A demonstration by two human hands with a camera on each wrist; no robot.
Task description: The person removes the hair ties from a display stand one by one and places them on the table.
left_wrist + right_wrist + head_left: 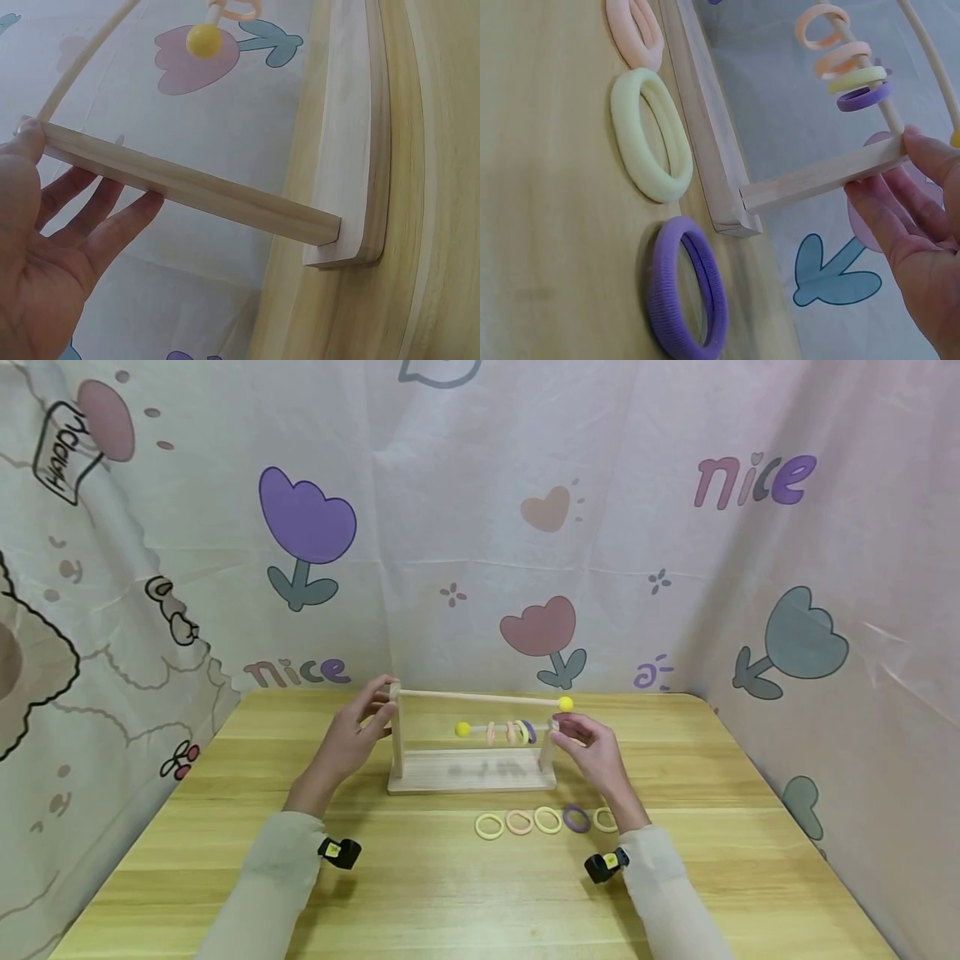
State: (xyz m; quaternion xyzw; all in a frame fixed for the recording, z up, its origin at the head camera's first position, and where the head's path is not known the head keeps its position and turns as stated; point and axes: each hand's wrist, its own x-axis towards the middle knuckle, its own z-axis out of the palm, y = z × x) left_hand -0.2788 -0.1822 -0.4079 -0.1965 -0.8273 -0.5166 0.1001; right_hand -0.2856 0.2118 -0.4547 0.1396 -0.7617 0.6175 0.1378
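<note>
A wooden rack (420, 772) stands on the table, with a taller left post (187, 180) and a shorter right post (817, 176). My left hand (348, 739) grips the top of the taller post, thumb on one side and fingers on the other. At the right, my right hand (597, 756) pinches the upper end of the shorter one. The upper rod (480, 697) ends in a yellow ball (566, 703) at the right. Two pink hair ties, a pale yellow one and a purple hair tie (864, 97) hang on the lower rod, whose yellow ball (203, 40) points left.
In front of the base lies a row of several hair ties, among them a pink one (519, 822), a pale yellow one (622, 135) and a purple one (660, 292). A patterned cloth (450, 527) hangs behind the wooden table (450, 893).
</note>
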